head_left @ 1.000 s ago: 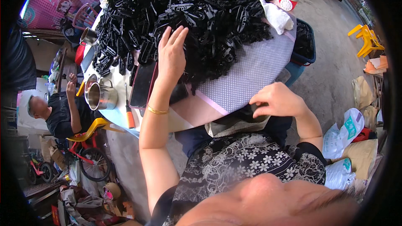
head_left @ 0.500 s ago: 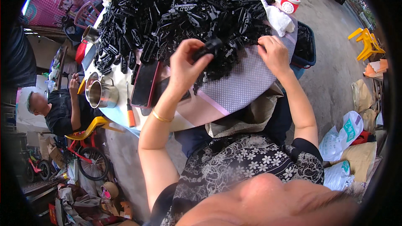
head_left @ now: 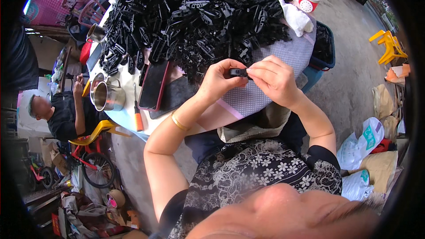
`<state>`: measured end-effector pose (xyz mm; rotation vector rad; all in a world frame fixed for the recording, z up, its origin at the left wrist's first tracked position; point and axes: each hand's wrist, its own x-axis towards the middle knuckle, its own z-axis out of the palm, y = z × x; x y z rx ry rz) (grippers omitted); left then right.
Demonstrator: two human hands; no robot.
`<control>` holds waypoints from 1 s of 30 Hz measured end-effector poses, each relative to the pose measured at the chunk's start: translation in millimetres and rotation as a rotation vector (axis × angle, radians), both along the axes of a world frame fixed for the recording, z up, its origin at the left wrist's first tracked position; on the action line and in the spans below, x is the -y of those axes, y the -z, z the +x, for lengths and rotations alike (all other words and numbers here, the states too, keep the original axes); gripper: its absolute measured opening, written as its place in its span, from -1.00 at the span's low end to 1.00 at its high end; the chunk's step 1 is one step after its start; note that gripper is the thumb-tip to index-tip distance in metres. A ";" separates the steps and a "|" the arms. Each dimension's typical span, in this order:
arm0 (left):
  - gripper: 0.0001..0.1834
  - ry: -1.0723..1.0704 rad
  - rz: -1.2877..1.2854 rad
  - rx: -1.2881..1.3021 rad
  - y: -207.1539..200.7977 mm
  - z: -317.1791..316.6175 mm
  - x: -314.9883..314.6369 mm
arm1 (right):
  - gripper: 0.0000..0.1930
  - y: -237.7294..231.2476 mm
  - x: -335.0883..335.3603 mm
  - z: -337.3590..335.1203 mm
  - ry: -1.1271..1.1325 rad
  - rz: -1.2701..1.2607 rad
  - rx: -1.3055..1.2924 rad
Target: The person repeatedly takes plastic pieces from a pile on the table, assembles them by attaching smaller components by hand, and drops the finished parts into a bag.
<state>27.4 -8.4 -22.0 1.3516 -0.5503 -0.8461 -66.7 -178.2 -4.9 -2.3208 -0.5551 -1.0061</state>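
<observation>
Over the table's near edge, my left hand pinches a small black plastic piece between thumb and fingers. My right hand meets it from the right, fingertips pressed together at the piece's end. Whatever those fingertips hold is hidden or too small to name. Just beyond both hands spreads a large heap of black plastic pieces, several with pale markings. It covers most of the table, which has a patterned cloth.
Left of my hands lie a red-edged phone, a dark flat slab, an orange-handled tool and metal cups. A white cloth and red-white container stand right. Beside the table is a bin; a seated person is left.
My left hand has come nearer and to the right with the black piece. My right hand has left the heap's right edge and moved in to meet it.
</observation>
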 end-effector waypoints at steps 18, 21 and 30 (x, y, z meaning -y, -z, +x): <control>-0.60 0.023 0.082 0.663 -12.4 -17.3 -5.1 | -0.72 5.4 8.9 -14.4 -0.036 0.345 -0.535; -0.55 0.117 0.038 0.558 -17.6 -15.7 -5.2 | -0.72 8.1 11.0 -26.7 -0.043 0.319 -0.495; -0.50 -0.446 0.390 1.449 1.5 62.2 -23.7 | -0.74 -0.3 29.5 -53.3 -0.327 -0.163 -0.686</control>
